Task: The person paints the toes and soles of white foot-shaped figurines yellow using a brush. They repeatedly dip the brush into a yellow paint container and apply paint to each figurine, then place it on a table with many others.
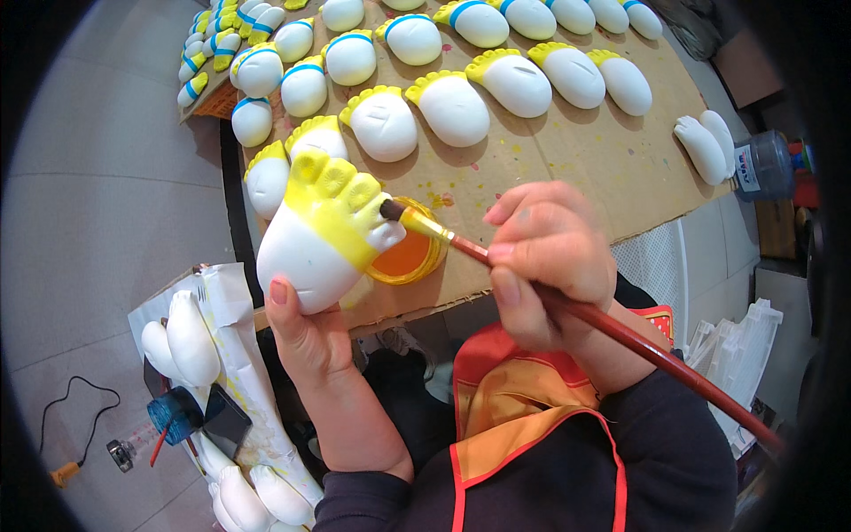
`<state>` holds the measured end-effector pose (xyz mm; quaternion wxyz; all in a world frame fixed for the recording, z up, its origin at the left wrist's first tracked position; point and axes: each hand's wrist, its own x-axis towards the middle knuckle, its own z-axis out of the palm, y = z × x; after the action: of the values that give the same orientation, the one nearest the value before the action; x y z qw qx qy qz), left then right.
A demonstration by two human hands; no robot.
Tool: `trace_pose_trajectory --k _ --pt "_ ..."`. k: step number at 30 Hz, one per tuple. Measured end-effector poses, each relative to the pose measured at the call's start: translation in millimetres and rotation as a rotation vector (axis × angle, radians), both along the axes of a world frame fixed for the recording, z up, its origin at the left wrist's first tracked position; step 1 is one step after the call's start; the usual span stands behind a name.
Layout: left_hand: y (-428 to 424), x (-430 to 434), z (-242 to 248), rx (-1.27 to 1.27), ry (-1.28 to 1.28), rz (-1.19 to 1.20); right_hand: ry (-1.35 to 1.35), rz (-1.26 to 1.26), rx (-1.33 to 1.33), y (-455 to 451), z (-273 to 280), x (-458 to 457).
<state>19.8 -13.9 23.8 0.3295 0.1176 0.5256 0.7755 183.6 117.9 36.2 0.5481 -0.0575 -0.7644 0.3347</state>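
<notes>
A white foot-shaped figure (309, 256) rests in my left hand (312, 342), its heel end gripped near my thumb. Yellow paint covers most of its toes and a band below them; the toe at the right is partly white. In my right hand (558, 259) is a paintbrush (618, 330) with a long red-brown handle. Its dark bristles touch the figure at the toes on the right. Behind the brush tip, an open round container (405, 259) with orange-yellow paint and a yellow-smeared rim stands on the cardboard.
Rows of similar figures (455, 110) with yellow toes, some with blue bands, cover the cardboard-topped table (572, 166). Unpainted white ones (193, 339) lie on a paper-covered surface at left, beside a blue jar (174, 415). A large plastic bottle (764, 166) is at the right.
</notes>
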Motion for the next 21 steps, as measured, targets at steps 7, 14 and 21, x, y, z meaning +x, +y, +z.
trace_pose_trajectory --k 7,14,21 --pt "0.0 -0.6 0.6 0.018 -0.116 0.057 -0.061 -0.009 -0.033 2.1 4.2 4.4" --pt "3.5 -6.3 10.5 -0.021 -0.240 0.085 -0.101 0.100 -0.071 10.6 8.1 11.4" --pt "2.2 -9.9 11.4 -0.008 -0.265 0.029 -0.083 0.144 0.074 -2.0 4.3 5.4"
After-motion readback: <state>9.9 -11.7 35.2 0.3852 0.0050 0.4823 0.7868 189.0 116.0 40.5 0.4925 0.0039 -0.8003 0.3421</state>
